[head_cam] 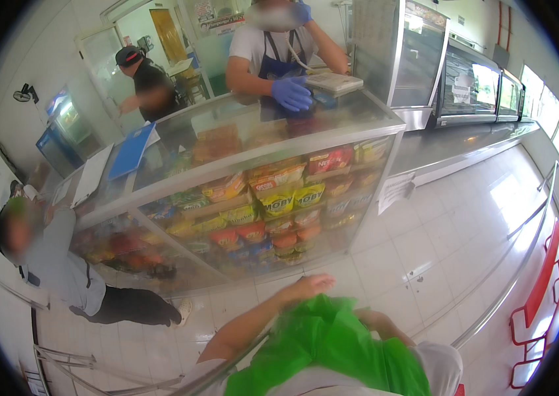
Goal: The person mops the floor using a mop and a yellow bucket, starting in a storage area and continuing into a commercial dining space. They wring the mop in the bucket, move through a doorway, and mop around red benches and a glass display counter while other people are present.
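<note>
My left hand [311, 288] is raised just above the top of a bright green cloth or apron [329, 336] that lies against my front; its fingers point right and are blurred. My right hand [368, 318] is at the right side of the green material, partly hidden by it, so its grip cannot be made out. Before me stands a glass display counter [269, 153] with snack packets [279, 198] on its shelves. Behind it a person in blue gloves [291, 94] holds a phone handset to the head, the other hand near a telephone base [333, 83].
At the left, a person in a grey top [69, 267] leans on the counter near a blue folder [132, 150]. Another person in black [153, 91] stands behind it. Metal rails [502, 297] and red chairs [541, 277] are at the right. A steel counter [462, 143] runs along the back.
</note>
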### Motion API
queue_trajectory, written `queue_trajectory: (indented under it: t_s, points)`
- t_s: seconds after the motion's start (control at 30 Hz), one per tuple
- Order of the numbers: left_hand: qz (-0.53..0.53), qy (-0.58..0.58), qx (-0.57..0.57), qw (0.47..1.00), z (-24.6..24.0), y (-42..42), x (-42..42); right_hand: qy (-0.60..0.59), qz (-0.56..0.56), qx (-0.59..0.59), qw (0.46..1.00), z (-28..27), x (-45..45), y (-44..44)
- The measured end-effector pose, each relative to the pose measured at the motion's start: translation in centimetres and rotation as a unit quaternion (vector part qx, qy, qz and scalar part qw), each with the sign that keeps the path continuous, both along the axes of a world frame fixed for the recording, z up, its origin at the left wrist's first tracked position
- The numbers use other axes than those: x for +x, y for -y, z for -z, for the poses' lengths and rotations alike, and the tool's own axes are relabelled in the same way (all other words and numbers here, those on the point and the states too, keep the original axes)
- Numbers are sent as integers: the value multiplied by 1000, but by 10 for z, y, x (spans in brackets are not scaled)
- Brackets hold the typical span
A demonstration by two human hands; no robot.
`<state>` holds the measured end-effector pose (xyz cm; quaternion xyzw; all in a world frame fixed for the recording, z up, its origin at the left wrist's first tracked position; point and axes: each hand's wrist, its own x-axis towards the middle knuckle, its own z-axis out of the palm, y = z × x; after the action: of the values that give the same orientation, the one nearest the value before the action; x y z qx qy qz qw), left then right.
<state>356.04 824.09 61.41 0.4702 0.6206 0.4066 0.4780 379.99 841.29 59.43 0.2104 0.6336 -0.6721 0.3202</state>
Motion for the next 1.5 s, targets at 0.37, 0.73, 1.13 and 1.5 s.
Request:
queue_trajectory:
  t_s: [0.37,0.73,1.13,1.5]
  points:
    - [343,-127,-153,918,109,14,52,-11,185,-142,972,60,15,-3]
    - [130,-350,3,928,52,1,46,-92,-94,173,976,97,-13,1]
    - [299,-143,-193,923,27,-16,30,41,18,48,998,34,-18,-39]
    - [247,-172,-364,882,-104,-46,21,-114,-89,151,978,112,-5,-28]
